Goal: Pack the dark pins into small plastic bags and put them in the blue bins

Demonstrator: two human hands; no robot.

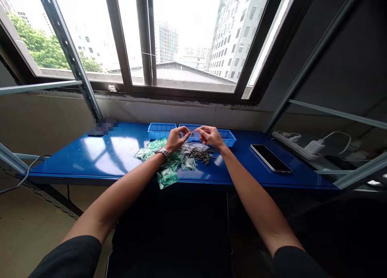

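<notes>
My left hand (pixel 177 139), with a metal watch on its wrist, is raised over green-printed plastic packets (pixel 167 176), its thumb and finger pinched. Facing it, my right hand (pixel 211 136) is pinched too. Between the fingertips are small dark pieces (pixel 192 134), too small to identify; which hand bears each one is unclear. Below my right hand lies a loose pile of dark, thin screw-like pieces (pixel 203 155). Blue bins stand behind both hands, one at the left (pixel 162 128) and one at the right (pixel 227 136), with another partly hidden between them.
A phone (pixel 271 158) lies on the blue table (pixel 238 165) at the right. Beyond it are a power strip and white charger (pixel 314 147). Metal shelf posts rise at both sides, and a blurred dark item (pixel 102 127) sits at the back left.
</notes>
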